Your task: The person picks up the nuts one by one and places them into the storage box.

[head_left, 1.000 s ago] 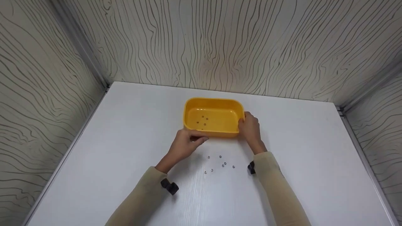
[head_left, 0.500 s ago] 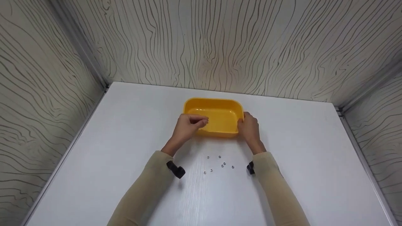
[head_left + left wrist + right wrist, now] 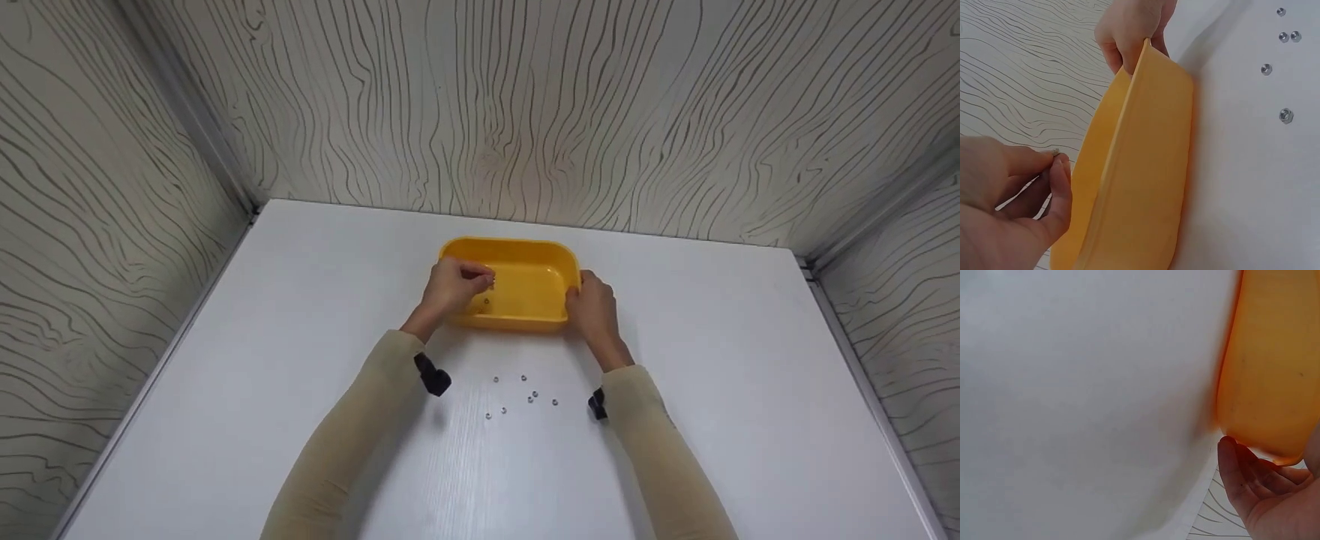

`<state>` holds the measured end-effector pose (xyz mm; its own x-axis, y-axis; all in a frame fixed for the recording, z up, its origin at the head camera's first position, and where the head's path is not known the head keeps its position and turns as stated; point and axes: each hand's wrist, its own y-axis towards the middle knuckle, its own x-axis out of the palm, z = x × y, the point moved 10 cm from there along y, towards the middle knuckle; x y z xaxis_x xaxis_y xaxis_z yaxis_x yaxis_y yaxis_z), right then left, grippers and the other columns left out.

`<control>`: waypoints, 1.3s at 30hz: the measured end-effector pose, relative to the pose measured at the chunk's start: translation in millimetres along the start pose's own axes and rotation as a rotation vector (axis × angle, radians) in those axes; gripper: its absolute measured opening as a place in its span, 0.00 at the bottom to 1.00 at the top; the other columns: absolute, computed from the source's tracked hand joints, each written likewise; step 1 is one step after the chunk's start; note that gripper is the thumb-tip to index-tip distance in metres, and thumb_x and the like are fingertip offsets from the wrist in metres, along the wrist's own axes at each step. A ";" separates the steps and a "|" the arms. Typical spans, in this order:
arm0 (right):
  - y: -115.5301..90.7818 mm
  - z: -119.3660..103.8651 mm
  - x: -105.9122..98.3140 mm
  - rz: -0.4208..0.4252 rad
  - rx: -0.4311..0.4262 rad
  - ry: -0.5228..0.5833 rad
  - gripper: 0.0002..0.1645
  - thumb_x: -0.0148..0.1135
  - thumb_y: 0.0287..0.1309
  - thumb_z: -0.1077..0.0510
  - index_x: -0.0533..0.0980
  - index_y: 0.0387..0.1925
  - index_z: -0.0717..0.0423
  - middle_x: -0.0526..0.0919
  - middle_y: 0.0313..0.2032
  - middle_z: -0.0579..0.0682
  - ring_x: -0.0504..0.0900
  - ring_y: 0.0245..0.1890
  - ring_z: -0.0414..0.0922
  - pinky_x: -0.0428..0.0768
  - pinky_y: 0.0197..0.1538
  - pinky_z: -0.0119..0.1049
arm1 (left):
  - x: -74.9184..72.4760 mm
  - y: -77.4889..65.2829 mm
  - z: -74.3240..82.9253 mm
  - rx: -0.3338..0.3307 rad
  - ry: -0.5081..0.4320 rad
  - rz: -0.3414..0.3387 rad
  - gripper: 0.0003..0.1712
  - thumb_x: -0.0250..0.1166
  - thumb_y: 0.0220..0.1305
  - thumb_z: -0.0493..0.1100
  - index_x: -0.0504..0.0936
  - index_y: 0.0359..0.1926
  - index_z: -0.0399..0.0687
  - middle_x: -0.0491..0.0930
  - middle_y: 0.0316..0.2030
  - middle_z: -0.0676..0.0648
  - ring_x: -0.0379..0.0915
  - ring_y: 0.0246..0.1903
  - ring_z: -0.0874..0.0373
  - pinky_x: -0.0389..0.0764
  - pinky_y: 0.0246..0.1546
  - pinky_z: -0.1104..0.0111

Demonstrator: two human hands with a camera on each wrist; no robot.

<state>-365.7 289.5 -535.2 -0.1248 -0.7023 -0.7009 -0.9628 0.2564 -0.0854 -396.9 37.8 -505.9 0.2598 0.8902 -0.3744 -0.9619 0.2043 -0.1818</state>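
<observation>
White desk (image 3: 300, 315), wood-grain panel walls (image 3: 525, 105) on three sides. Yellow rectangular plastic tub (image 3: 525, 259) sits upright at desk centre, toward the far edge.

My right hand (image 3: 594, 311) grips the tub's right end: fingers curled round the rim at the near-right corner, heel of the hand toward the desk. The right wrist view shows my fingers (image 3: 1241, 467) under the tub's outer wall (image 3: 1272, 371).

My left hand (image 3: 452, 286) hovers over the tub's left end, above the rim, thumb and forefinger pinched together on one small silver hex nut (image 3: 1055, 151); the left wrist view shows it between the fingertips, just inside the tub's long wall (image 3: 1145, 169). Hands are apart, one at each end of the tub.

At least one loose nut inside the tub (image 3: 486, 302) on its floor, near my left hand.

Scatter of about six small silver nuts on the desk (image 3: 525, 394), in front of the tub, between my forearms, toward the near edge.
</observation>
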 end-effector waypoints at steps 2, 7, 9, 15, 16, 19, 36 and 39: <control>0.1 0.1 0.1 -0.005 0.003 0.001 0.25 0.49 0.76 0.63 0.69 0.70 0.68 0.84 0.57 0.63 0.81 0.47 0.51 0.82 0.55 0.46 | 1.0 4.7 -0.7 -0.013 0.020 0.001 0.09 0.68 0.72 0.38 0.92 0.47 0.44 0.90 0.44 0.46 0.82 0.42 0.56 0.87 0.52 0.68; 0.5 0.1 -0.3 -0.004 0.005 -0.001 0.24 0.49 0.76 0.63 0.70 0.69 0.68 0.84 0.57 0.63 0.81 0.47 0.51 0.82 0.56 0.46 | 4.2 12.6 -3.0 -0.035 0.054 -0.003 0.09 0.67 0.72 0.39 0.92 0.48 0.44 0.90 0.44 0.47 0.79 0.41 0.56 0.87 0.51 0.68; 0.1 -0.2 -0.4 -0.007 0.000 -0.004 0.24 0.49 0.76 0.63 0.70 0.69 0.68 0.84 0.56 0.63 0.81 0.47 0.51 0.82 0.56 0.46 | 4.7 14.2 -4.7 -0.038 0.064 0.003 0.09 0.68 0.72 0.39 0.92 0.47 0.45 0.90 0.43 0.47 0.79 0.40 0.56 0.87 0.50 0.68; -2.1 0.7 -1.1 0.003 -0.005 -0.001 0.24 0.49 0.76 0.63 0.70 0.68 0.68 0.84 0.55 0.63 0.80 0.46 0.51 0.81 0.53 0.44 | 3.8 15.2 -8.1 -0.032 0.081 0.022 0.09 0.68 0.72 0.38 0.92 0.47 0.43 0.90 0.45 0.46 0.82 0.42 0.57 0.87 0.51 0.66; -2.4 0.8 -0.9 0.006 -0.009 -0.005 0.24 0.49 0.76 0.63 0.70 0.68 0.69 0.85 0.54 0.63 0.81 0.45 0.51 0.81 0.53 0.44 | 3.2 14.6 -8.2 -0.027 0.087 0.027 0.09 0.68 0.72 0.38 0.92 0.48 0.43 0.91 0.46 0.46 0.83 0.43 0.57 0.88 0.52 0.65; -3.7 0.4 0.5 0.009 -0.017 -0.011 0.24 0.49 0.76 0.63 0.70 0.67 0.69 0.85 0.53 0.63 0.81 0.44 0.51 0.82 0.52 0.43 | 0.1 11.5 -7.2 -0.009 0.098 0.040 0.10 0.68 0.72 0.39 0.92 0.48 0.43 0.91 0.47 0.45 0.83 0.44 0.56 0.87 0.53 0.64; -2.0 -1.6 -1.9 0.030 -0.029 -0.023 0.23 0.50 0.75 0.63 0.72 0.66 0.70 0.85 0.53 0.64 0.80 0.44 0.51 0.81 0.51 0.45 | 4.9 -40.2 22.9 0.211 0.183 0.000 0.09 0.66 0.73 0.40 0.90 0.48 0.44 0.87 0.41 0.47 0.78 0.39 0.55 0.87 0.46 0.67; -1.0 -1.7 -1.4 0.030 -0.026 -0.013 0.23 0.50 0.75 0.63 0.72 0.66 0.70 0.85 0.53 0.64 0.80 0.44 0.51 0.81 0.51 0.44 | 11.0 -50.8 28.6 0.280 0.261 -0.022 0.09 0.66 0.72 0.40 0.90 0.47 0.44 0.87 0.41 0.47 0.77 0.38 0.55 0.85 0.44 0.67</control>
<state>-365.0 289.2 -532.9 -0.1509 -0.6854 -0.7123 -0.9645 0.2601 -0.0460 -347.6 48.9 -474.8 0.2589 0.7580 -0.5986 -0.9325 0.3577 0.0496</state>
